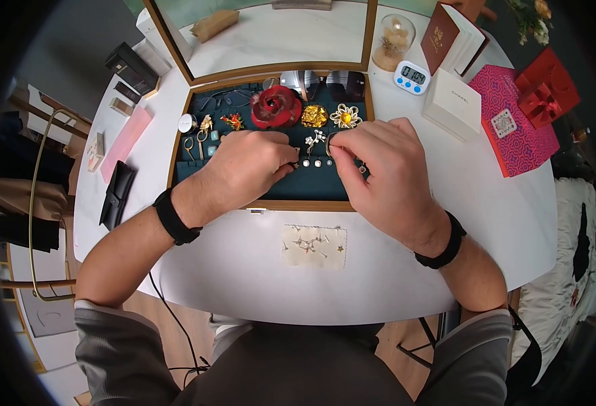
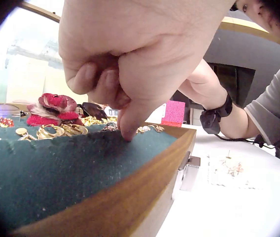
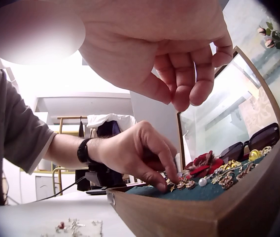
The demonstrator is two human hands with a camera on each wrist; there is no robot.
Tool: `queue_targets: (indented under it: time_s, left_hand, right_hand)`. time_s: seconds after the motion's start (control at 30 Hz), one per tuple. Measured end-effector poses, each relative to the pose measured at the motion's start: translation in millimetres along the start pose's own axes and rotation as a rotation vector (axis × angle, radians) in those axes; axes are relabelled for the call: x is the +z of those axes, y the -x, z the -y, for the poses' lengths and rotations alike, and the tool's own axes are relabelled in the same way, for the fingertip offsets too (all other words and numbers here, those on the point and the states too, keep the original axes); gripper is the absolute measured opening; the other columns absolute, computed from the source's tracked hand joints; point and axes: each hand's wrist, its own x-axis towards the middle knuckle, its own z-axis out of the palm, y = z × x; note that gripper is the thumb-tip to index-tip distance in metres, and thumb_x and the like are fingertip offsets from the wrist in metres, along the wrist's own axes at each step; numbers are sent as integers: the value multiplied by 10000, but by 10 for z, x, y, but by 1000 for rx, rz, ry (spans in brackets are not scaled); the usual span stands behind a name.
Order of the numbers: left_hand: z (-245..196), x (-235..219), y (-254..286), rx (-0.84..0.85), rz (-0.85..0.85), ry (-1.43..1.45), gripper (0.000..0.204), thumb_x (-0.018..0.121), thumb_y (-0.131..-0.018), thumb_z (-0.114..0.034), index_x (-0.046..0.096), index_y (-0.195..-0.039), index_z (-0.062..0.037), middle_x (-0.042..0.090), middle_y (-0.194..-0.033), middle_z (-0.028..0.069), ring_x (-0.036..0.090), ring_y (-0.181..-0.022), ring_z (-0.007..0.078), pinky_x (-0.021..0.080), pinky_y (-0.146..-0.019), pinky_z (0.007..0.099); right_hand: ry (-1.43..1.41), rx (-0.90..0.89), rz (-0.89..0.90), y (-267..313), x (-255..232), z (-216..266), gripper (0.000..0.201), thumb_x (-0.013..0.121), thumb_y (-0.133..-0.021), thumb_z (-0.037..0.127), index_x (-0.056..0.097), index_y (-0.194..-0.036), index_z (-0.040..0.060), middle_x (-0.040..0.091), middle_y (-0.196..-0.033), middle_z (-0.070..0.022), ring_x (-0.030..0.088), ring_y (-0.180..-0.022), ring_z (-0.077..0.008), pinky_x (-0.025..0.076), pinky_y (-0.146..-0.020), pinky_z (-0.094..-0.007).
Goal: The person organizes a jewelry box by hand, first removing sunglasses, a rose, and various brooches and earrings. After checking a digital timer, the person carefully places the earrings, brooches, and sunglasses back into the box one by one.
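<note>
The left hand (image 1: pixel 247 166) is over the dark green lining of the wooden jewelry box (image 1: pixel 298 205), its thumb and forefinger closed around a small earring (image 1: pixel 296 164) at the lining. In the left wrist view the thumb tip (image 2: pixel 128 133) touches the lining and the other fingers curl; the earring is mostly hidden. The right hand (image 1: pixel 389 179) hovers above the box's right part, fingers loosely bent, near a silver flower brooch (image 1: pixel 314 141) and several small stud earrings (image 1: pixel 318 163). In the right wrist view nothing shows between its fingers (image 3: pixel 182 96).
Behind lie a red flower (image 1: pixel 275 107), gold brooches (image 1: pixel 345 116) and sunglasses (image 1: pixel 345 86), under the raised mirror lid. A cream card (image 1: pixel 315 247) with small earrings lies in front. A timer (image 1: pixel 411 77) and white box (image 1: pixel 452 103) stand right; a black pouch (image 1: pixel 117 194) lies left.
</note>
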Motion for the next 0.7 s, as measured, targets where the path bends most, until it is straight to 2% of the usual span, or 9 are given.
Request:
queue_targets:
  time_s: [0.1,0.23,0.3,0.7]
  left_hand:
    - [-7,12,-19,10,-9,2,130,834,-870,-100,806,-987,-51,718,-923,105,736,-847,344,600,-731,439]
    - [-18,8,-47,35,-12,25,106,833,-872,-101,803,-960,-51,719,-914,100,736,-833,340,595,-717,438]
    - [-14,18,-49,44,-27,18,87,831,-875,-102,802,-940,-52,714,-895,96,734,-813,337,590,-703,437]
    - [-12,-10,7,55,-34,-57,101,816,-872,-83,821,-970,-62,703,-869,91,729,-785,332,588,-686,437]
  right_hand:
    - [0,-15,-38,11,54,-11,113,766,-883,49,660,-851,69,683,-794,-40,650,-756,-257,424,-753,-409]
    - [2,-9,-29,10,38,-2,113,765,-885,49,660,-850,70,690,-799,-42,654,-763,-257,425,-756,-410]
    - [-4,-6,0,2,7,8,99,806,-870,5,738,-927,49,738,-844,-76,679,-760,-266,438,-753,-391]
    - [-9,0,4,4,14,7,100,807,-873,5,735,-923,54,737,-842,-74,677,-759,-264,440,-753,-389]
